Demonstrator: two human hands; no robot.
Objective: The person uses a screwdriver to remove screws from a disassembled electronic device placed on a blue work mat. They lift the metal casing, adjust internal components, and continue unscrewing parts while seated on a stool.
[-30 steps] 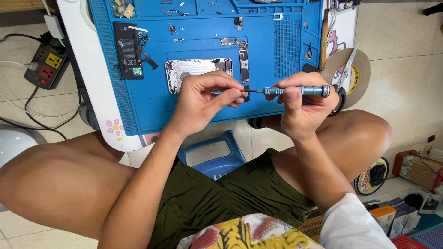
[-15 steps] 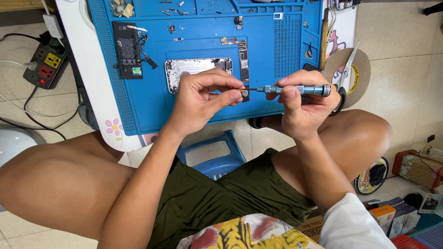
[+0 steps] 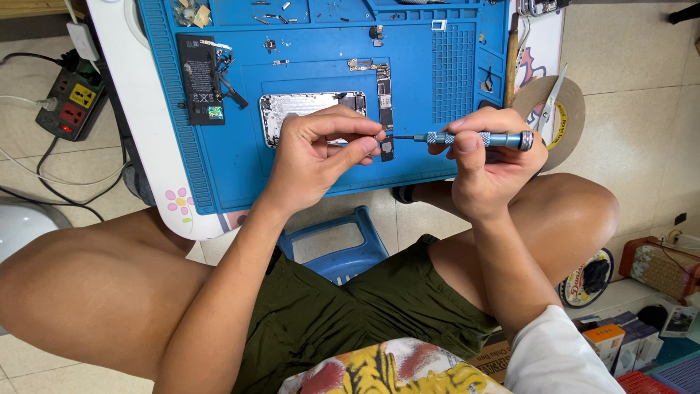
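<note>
My right hand [image 3: 490,166] grips a slim blue screwdriver [image 3: 474,138] held level, its tip pointing left. My left hand [image 3: 321,155] pinches the screwdriver's tip between thumb and forefinger; whatever small part sits there is hidden by the fingers. Both hands hover over the near edge of a blue work mat [image 3: 240,175]. Just behind the left hand lies an opened silver phone shell [image 3: 292,108], and a long narrow circuit board [image 3: 383,102] lies beside it. A black phone battery [image 3: 199,80] rests at the mat's left.
Small screws and parts lie along the mat's far trays [image 3: 270,14]. A tape roll [image 3: 565,109] with tweezers across it sits at the right. A power strip [image 3: 69,102] with cables lies on the floor at left. A blue stool [image 3: 343,244] stands between my knees; boxes [image 3: 612,339] at lower right.
Both hands stay together at the screwdriver tip, almost still. My left fingers have shifted slightly on the tip.
</note>
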